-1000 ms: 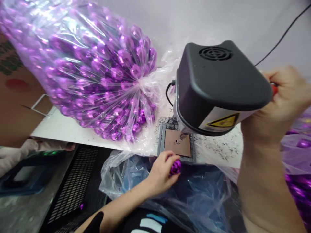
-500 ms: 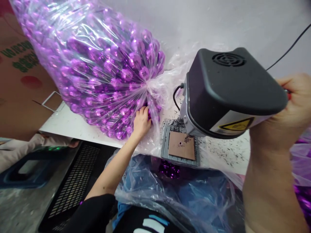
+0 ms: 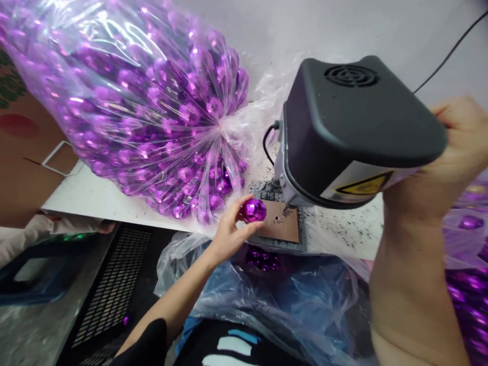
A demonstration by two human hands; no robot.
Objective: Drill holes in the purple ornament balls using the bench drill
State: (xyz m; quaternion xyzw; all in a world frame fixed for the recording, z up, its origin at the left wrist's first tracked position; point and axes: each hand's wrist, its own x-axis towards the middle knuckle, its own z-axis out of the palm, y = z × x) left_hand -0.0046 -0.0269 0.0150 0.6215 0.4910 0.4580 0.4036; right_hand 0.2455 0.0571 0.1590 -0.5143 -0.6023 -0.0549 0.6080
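My left hand pinches a shiny purple ball and holds it just left of the brown pad on the grey base plate under the black machine head. My right hand is raised at the far right, closed round a handle on the machine's side; most of that handle is hidden by the head. A big clear bag of purple balls lies on the white table, close to my left hand.
A clear bluish bag hangs open below the table edge with a few purple balls in it. More purple balls show at the far right. Black specks litter the table round the base plate. A cardboard box stands at left.
My left hand dropped the first ball into the lower bag, reached to the big bag, and now holds a new purple ball beside the pad. My right hand stayed on the handle.
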